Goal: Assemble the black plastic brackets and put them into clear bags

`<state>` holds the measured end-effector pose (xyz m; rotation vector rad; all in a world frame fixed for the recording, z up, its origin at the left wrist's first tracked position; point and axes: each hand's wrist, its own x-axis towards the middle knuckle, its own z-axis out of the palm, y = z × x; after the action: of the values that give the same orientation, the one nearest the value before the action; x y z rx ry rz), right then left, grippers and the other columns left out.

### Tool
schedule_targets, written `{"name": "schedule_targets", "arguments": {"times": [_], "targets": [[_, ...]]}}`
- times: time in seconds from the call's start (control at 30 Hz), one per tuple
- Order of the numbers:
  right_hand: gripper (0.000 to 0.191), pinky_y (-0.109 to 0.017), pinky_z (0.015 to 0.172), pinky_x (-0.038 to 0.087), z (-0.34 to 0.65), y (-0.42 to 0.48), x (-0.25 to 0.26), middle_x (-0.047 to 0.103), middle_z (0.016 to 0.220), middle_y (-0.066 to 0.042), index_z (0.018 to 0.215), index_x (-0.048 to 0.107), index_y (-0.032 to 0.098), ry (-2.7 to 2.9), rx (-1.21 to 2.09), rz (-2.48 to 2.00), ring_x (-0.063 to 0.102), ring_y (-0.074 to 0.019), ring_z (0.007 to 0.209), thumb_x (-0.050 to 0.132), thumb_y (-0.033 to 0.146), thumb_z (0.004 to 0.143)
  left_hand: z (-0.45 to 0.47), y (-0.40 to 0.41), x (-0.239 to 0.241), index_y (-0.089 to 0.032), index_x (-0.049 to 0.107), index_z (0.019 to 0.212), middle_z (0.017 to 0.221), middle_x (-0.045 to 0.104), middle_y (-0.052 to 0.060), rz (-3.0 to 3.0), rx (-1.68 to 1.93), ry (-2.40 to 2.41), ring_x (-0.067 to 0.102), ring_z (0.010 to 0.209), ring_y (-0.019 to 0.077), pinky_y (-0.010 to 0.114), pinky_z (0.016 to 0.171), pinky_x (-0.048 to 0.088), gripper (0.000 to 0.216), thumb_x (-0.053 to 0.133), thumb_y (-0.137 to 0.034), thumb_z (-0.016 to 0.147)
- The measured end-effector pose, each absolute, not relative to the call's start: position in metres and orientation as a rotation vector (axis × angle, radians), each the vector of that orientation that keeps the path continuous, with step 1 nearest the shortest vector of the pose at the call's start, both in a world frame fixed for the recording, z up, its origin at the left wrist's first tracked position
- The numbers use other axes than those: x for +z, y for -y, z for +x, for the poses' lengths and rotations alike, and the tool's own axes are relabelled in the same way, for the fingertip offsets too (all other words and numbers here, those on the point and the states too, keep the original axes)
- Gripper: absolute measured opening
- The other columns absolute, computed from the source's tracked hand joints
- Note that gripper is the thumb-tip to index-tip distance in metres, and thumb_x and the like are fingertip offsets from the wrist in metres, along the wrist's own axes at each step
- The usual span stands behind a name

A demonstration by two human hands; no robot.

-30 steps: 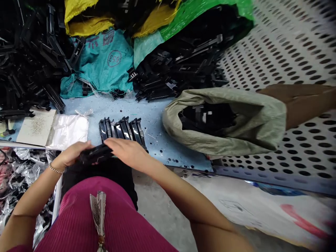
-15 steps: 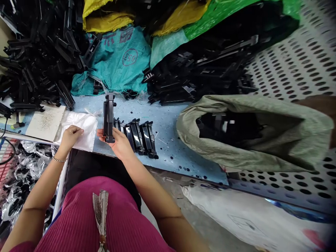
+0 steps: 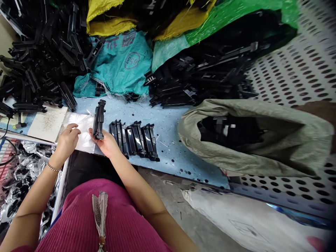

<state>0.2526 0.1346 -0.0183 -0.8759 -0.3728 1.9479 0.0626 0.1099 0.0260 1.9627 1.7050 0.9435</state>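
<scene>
At the near edge of the blue table (image 3: pixel 168 122), a single black plastic part (image 3: pixel 99 117) is held upright by its lower end, pinched between the thumb and fingers of the right hand (image 3: pixel 105 141), with its top end pointing away from the person. The left hand (image 3: pixel 67 138) is laid with curled fingers on a clear plastic bag (image 3: pixel 85 131) just beside it; whether the film is actually pinched or only pressed down can't be made out tbh. The part is touching or just over the bag's right edge. A row of similar black parts (image 3: pixel 135 138) is lined up right next to the right hand, and a paper sheet (image 3: pixel 47 122) with tiny bits on it lies left of the bag. Loose heaps of black parts (image 3: pixel 39 66) and a teal sack (image 3: pixel 123 66) are piled further back, and a grey-green sack (image 3: pixel 262 154) sits open to the right. The step looks like part and bag being brought together. Since the bag lies flat, its mouth would need to be lifted open by the left hand, and the part tipped down lengthwise.
</scene>
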Motion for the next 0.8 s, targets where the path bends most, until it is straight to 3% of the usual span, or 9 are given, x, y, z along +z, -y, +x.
{"name": "schedule_targets", "arguments": {"times": [0.07,0.2,0.43,0.57,0.67,0.8], "targets": [[0.015,-0.031,0.088,0.06,0.255,-0.132,-0.011,0.077,0.106,-0.01,0.089,0.073,0.017,0.408,1.944,-0.832,0.072,-0.0219,0.104,0.076,0.028,0.08,0.061,-0.113,0.025,-0.019,0.069,0.093,0.102,0.07,0.008,1.885,0.844,-1.704,0.066,0.094,0.0206,0.035,0.085,0.052,0.015,0.055,-0.018,0.086],[0.022,-0.035,0.095,0.057,0.257,-0.126,0.009,0.077,0.108,-0.012,0.091,0.075,0.015,0.445,1.939,-0.725,0.071,-0.0251,0.108,0.077,0.034,0.079,0.064,-0.12,0.008,-0.018,0.063,0.088,0.076,0.065,0.001,1.31,0.914,-1.664,0.064,0.067,0.0157,0.028,0.065,0.052,0.016,0.068,-0.026,0.076],[0.021,-0.042,0.103,0.055,0.255,-0.129,0.007,0.077,0.104,-0.014,0.086,0.072,0.015,0.35,2.098,-0.626,0.07,-0.0264,0.111,0.065,0.035,0.089,0.079,-0.12,-0.015,-0.02,0.052,0.076,0.063,0.055,-0.006,1.084,0.987,-1.584,0.053,0.054,0.0107,0.023,0.053,0.04,0.025,0.074,-0.028,0.067],[0.016,-0.035,0.099,0.057,0.249,-0.136,-0.015,0.078,0.099,-0.014,0.086,0.07,0.015,0.192,2.072,-0.773,0.073,-0.0217,0.101,0.063,0.028,0.09,0.074,-0.116,-0.002,-0.02,0.053,0.078,0.069,0.056,-0.003,1.303,1.042,-1.673,0.054,0.061,0.0121,0.025,0.059,0.043,0.02,0.071,-0.028,0.075],[0.014,-0.031,0.091,0.059,0.246,-0.137,-0.022,0.078,0.101,-0.013,0.089,0.07,0.015,0.232,2.048,-0.8,0.073,-0.0204,0.099,0.066,0.029,0.088,0.066,-0.111,0.017,-0.019,0.06,0.082,0.084,0.062,0.004,1.772,0.906,-1.82,0.06,0.075,0.0172,0.031,0.071,0.049,0.004,0.058,-0.017,0.084],[0.015,-0.024,0.07,0.058,0.249,-0.129,-0.012,0.078,0.089,-0.007,0.085,0.069,0.018,0.454,1.94,-0.872,0.07,-0.0169,0.082,0.073,0.032,0.083,0.058,-0.112,0.027,-0.015,0.072,0.092,0.116,0.064,0.016,2.226,0.501,-1.911,0.063,0.099,0.027,0.042,0.09,0.051,0.034,0.044,0.0,0.08]]}}
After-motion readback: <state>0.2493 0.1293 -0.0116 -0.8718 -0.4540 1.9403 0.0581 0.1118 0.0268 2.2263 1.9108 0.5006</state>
